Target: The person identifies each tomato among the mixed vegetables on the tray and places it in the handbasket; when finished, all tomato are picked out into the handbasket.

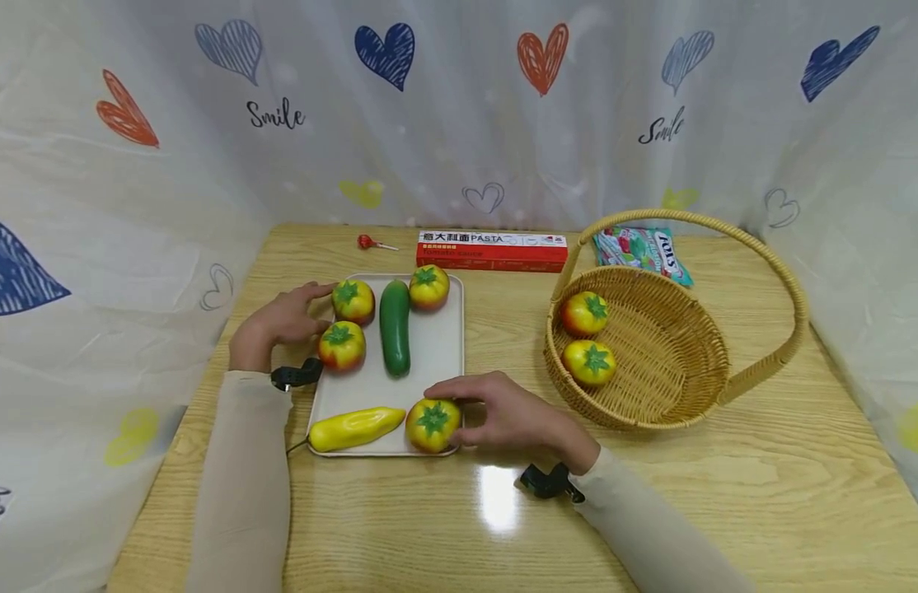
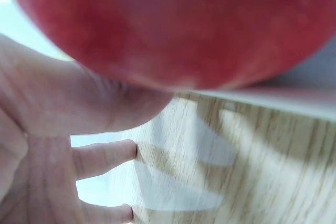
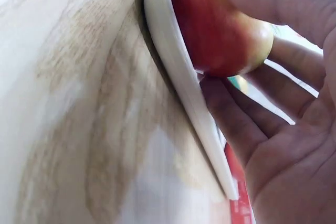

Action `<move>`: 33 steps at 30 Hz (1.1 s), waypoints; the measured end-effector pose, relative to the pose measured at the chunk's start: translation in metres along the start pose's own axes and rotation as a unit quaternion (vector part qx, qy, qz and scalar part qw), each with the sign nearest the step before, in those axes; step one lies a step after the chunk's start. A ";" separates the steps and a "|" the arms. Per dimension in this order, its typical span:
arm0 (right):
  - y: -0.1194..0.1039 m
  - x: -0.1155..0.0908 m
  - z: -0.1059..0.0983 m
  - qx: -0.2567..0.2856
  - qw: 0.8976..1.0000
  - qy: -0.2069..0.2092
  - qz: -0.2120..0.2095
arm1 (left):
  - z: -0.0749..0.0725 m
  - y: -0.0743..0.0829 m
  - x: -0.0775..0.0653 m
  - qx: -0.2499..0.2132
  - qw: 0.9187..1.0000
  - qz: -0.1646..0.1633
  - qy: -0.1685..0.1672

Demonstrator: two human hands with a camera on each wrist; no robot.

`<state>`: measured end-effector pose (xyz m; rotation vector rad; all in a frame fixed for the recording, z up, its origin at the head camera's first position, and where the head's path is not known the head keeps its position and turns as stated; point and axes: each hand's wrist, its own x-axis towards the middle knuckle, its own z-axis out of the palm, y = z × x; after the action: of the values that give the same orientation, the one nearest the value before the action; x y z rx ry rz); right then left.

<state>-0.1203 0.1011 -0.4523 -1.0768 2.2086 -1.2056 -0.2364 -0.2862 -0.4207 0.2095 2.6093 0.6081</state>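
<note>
Palm turned inward, my right hand (image 1: 496,410) grasped a tomato (image 1: 432,426) at the tray (image 1: 432,354) corner; my left hand (image 1: 283,319), released, spread its fingers just beside two more tomatoes (image 1: 342,347).

Counted one tray (image 1: 429,354), and on it were four round red-and-yellow fruits (image 1: 343,347), one cucumber (image 1: 395,328) and one yellow pepper (image 1: 355,429). Right of the tray sat one basket (image 1: 662,350) with two more of those fruits, so six total. Behind the tray were one lollipop (image 1: 366,241), one pasta box (image 1: 492,257) and, further right, one bag (image 1: 640,250). Plus two hands at the tray: one left hand (image 1: 284,317), one right hand (image 1: 503,409).
</note>
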 end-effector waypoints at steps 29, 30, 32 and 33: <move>-0.022 -0.182 -0.119 -0.108 0.961 0.216 0.132 | 0.001 0.000 0.000 -0.008 1.000 -0.010 0.000; -0.019 -0.184 -0.120 -0.114 0.961 0.212 0.139 | 0.001 0.000 -0.001 -0.009 1.000 -0.010 0.000; -0.014 -0.184 -0.121 -0.125 0.959 0.203 0.154 | 0.001 0.001 0.000 -0.011 1.000 -0.011 -0.001; -0.012 -0.184 -0.121 -0.131 0.958 0.200 0.160 | 0.001 0.001 0.000 -0.012 1.000 -0.011 -0.001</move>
<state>-0.0793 0.3050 -0.3794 -0.5568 2.7825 -1.0774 -0.2356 -0.2853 -0.4213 0.1738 2.5974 0.6311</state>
